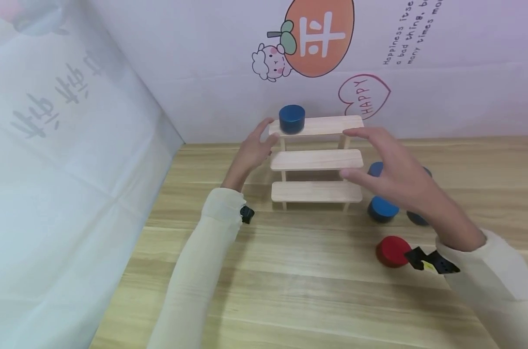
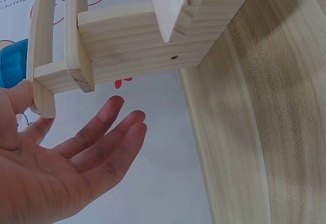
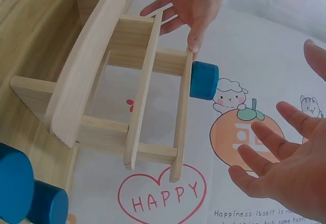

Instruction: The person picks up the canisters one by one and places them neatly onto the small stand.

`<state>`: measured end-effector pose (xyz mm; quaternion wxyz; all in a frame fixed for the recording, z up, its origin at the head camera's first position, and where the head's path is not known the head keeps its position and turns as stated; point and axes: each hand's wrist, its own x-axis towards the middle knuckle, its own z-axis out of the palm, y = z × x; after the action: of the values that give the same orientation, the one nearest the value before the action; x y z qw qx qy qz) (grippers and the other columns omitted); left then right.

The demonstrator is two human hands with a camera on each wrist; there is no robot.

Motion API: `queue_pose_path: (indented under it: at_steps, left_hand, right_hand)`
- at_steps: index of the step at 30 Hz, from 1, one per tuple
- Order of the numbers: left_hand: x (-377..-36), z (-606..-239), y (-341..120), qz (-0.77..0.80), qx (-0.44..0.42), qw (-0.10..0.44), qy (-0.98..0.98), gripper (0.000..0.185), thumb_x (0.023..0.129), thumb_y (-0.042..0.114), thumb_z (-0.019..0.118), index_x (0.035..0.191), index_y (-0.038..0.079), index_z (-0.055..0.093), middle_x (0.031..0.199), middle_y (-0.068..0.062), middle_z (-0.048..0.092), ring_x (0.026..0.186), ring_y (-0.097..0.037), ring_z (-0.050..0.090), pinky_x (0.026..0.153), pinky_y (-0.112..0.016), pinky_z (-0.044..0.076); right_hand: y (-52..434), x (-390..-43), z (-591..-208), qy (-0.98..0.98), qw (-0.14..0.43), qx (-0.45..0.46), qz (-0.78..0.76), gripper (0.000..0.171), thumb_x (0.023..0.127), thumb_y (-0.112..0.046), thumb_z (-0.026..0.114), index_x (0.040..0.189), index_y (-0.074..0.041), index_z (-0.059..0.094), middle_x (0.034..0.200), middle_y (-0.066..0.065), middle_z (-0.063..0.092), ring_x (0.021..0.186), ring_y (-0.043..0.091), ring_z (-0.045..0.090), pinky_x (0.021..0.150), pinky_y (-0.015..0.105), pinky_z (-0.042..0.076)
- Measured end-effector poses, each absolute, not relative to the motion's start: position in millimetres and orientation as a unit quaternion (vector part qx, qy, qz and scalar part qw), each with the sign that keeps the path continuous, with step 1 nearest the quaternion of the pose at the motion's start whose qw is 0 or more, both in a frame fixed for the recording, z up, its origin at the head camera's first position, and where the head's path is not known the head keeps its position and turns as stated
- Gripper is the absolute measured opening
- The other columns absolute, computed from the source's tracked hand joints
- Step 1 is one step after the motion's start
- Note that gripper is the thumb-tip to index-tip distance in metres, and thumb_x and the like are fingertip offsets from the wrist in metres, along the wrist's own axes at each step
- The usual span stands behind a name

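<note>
"HAPPY" in heart (image 1: 364, 95), "平" on orange fruit (image 1: 319, 38), "Happiness itself…" (all on backdrop (image 1: 203, 63))

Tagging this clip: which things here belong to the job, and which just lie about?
Likely the job's:
wooden stand, between left hand and right hand
blue cylinder on its top shelf

Apparently lying about:
red cylinder
blue cylinders beside the stand

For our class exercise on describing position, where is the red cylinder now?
In the head view, the red cylinder sits on the tabletop right of centre, pictured just below the nearest blue cylinder and left of the right sleeve.
</note>
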<state>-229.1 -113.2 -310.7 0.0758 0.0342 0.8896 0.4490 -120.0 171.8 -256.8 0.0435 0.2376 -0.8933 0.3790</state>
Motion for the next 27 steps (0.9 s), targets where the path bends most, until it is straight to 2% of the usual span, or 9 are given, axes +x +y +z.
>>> queue_pose_path:
  at_steps: [6,14,17,21,27]
  left_hand:
    - [-230,-310,-113,0.45,0.034,0.077,0.889,0.058,0.104,0.048,0.047,0.158,0.036,0.028,0.136,-0.009,0.054,0.096,-0.023,0.063,0.067,-0.036,0.049]
    - [-230,-310,-115,0.442,0.034,0.075,0.893,0.059,0.104,0.048,0.046,0.158,0.036,0.026,0.153,-0.009,0.042,0.106,-0.029,0.063,0.078,-0.043,0.05]
    - [-231,-310,-115,0.444,0.034,0.073,0.892,0.059,0.104,0.047,0.047,0.158,0.035,0.027,0.153,-0.01,0.042,0.105,-0.03,0.064,0.08,-0.044,0.05]
    - [-231,-311,-114,0.446,0.034,0.075,0.891,0.058,0.105,0.047,0.047,0.158,0.036,0.027,0.152,-0.008,0.042,0.105,-0.03,0.063,0.081,-0.044,0.049]
    - [-231,-313,-114,0.445,0.037,0.073,0.892,0.058,0.105,0.047,0.046,0.158,0.035,0.027,0.147,-0.008,0.047,0.1,-0.028,0.063,0.075,-0.041,0.049]
  right_hand:
    - [177,-116,-262,-0.894,0.047,0.227,0.383,0.076,0.087,-0.023,0.08,0.151,-0.008,0.041,0.151,0.016,0.04,0.137,0.038,0.036,0.103,0.069,0.031]
    - [183,-114,-268,-0.899,0.057,0.226,0.371,0.073,0.088,-0.026,0.079,0.15,-0.01,0.044,0.148,0.013,0.045,0.137,0.036,0.038,0.103,0.067,0.032]
    - [186,-114,-271,-0.899,0.055,0.223,0.372,0.073,0.087,-0.025,0.081,0.149,-0.012,0.045,0.147,0.012,0.046,0.136,0.036,0.039,0.102,0.067,0.033]
    - [190,-111,-275,-0.903,0.042,0.205,0.376,0.073,0.086,-0.025,0.082,0.149,-0.014,0.046,0.151,0.011,0.043,0.142,0.035,0.032,0.104,0.07,0.028]
    - [196,-107,-281,-0.904,0.033,0.195,0.379,0.072,0.085,-0.024,0.082,0.148,-0.014,0.047,0.151,0.012,0.043,0.142,0.036,0.031,0.104,0.071,0.026]
